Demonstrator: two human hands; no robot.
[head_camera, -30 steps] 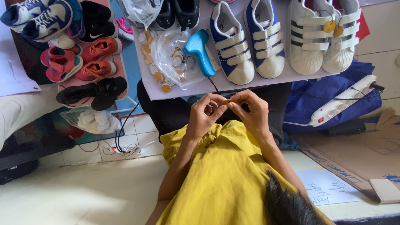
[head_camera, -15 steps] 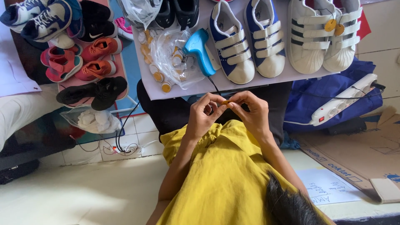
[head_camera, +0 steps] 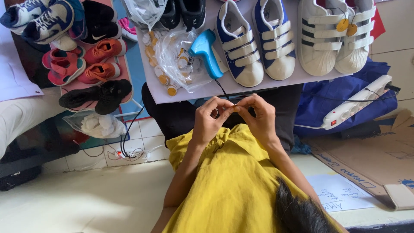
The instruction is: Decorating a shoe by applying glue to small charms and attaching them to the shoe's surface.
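Note:
My left hand [head_camera: 210, 120] and my right hand [head_camera: 260, 117] meet fingertip to fingertip over my lap, above my yellow shirt. Both pinch a small thin string [head_camera: 235, 105] between thumbs and forefingers; it is too small to make out further. Just beyond my hands a grey board [head_camera: 194, 91] lies across my knees. On it are a blue handheld tool [head_camera: 206, 51] with a dark cord, a clear bag of round yellow tags [head_camera: 174, 60], a pair of blue-and-white strap shoes [head_camera: 250, 43] and a pair of white strap shoes [head_camera: 338, 39] with yellow tags attached.
Several small shoes in red, blue and black [head_camera: 82, 64] lie on a pink board at the left, with a plastic bag [head_camera: 97, 124] below them. A white power strip [head_camera: 358, 103] rests on blue cloth at the right. Flat cardboard [head_camera: 371, 159] and a paper sheet [head_camera: 340, 194] lie on the floor.
My hands have stayed together in the same place; only the fingertips have shifted slightly on the string.

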